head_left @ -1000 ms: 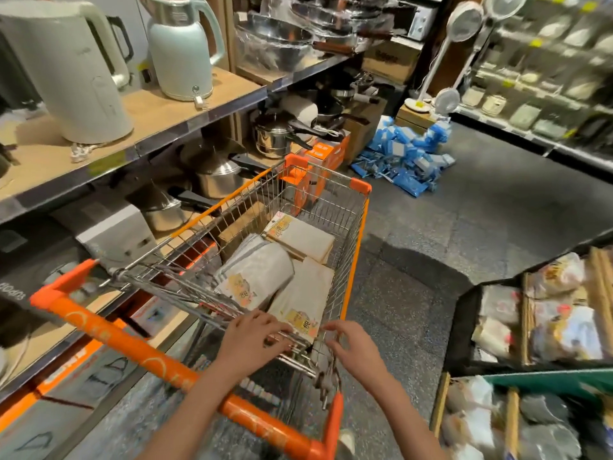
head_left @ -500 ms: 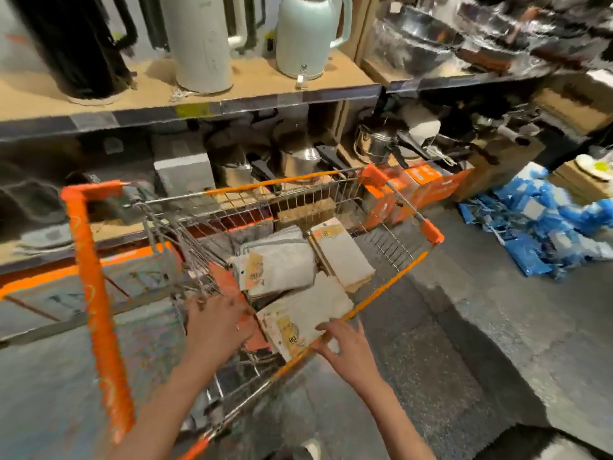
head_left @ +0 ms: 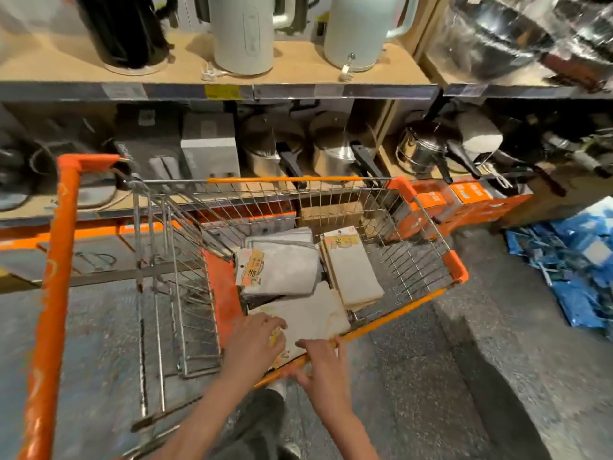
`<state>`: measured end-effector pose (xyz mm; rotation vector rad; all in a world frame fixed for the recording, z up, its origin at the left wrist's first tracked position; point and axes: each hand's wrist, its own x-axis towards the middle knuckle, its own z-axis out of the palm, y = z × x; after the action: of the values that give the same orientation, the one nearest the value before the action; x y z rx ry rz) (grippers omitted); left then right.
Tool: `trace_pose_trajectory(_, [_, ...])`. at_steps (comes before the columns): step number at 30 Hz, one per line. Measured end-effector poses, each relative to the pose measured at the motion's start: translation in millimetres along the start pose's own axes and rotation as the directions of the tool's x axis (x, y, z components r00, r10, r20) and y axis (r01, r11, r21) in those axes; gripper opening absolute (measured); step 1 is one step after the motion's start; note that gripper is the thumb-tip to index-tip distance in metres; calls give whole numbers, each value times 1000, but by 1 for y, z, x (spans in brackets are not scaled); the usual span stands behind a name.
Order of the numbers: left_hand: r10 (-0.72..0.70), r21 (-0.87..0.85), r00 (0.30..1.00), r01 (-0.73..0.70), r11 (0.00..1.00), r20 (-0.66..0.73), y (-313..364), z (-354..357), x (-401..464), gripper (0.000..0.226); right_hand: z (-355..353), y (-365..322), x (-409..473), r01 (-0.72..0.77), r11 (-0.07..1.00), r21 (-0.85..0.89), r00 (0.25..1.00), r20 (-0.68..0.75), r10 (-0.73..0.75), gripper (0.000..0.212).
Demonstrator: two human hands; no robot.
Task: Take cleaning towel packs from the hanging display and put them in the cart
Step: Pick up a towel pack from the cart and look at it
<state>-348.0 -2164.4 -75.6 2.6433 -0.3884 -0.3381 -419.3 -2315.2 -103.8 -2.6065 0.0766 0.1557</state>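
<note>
The wire cart (head_left: pixel 399 312) with orange trim stands in front of me, its orange handle (head_left: pixel 56 293) at the left. Three pale cleaning towel packs lie in its basket. One with a yellow label (head_left: pixel 285 268) lies in the middle and a second (head_left: pixel 353 272) lies to its right. The nearest pack (head_left: pixel 313 317) lies against the near rail. My left hand (head_left: pixel 253 345) rests flat on that nearest pack, reaching over the rail. My right hand (head_left: pixel 323 363) lies on the near orange rail with fingers spread, fingertips touching the same pack. No hanging display is in view.
Shelves behind the cart carry kettles (head_left: pixel 242 31) on top and steel pressure cookers (head_left: pixel 335 151) below. Orange boxes (head_left: pixel 466 200) sit low at the right. A heap of blue bags (head_left: pixel 570 260) lies on the grey floor at the right.
The view has swung so the cart now lies side-on to me. Both hands have shifted from the handle-end wire to the near side rail, and my left hand has come onto the nearest pack.
</note>
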Motion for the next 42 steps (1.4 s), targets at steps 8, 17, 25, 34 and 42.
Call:
trace_pose_trajectory(8, [-3,-78,995,11,997,97,12,16,80,30,-17,0,46,-14,994,106,983,185,-6,98])
trace_pose_trajectory(17, [-77,-182,987,102,978,139,18,32,135,42,-68,73,111,-268,911,313,956,206,210,67])
trace_pose_trajectory(25, [-170,-267,979,194,944,111,52,77,195,47,-78,148,188,-328,890,317,934,251,254,66])
trace_pose_trajectory(34, [-365,-548,917,390,740,161,89,166,291,74,-59,245,304,-398,841,368,896,351,271,73])
trace_pose_trajectory(42, [-462,-817,875,368,445,143,60,249,350,84,0,294,376,-477,658,582,879,312,361,59])
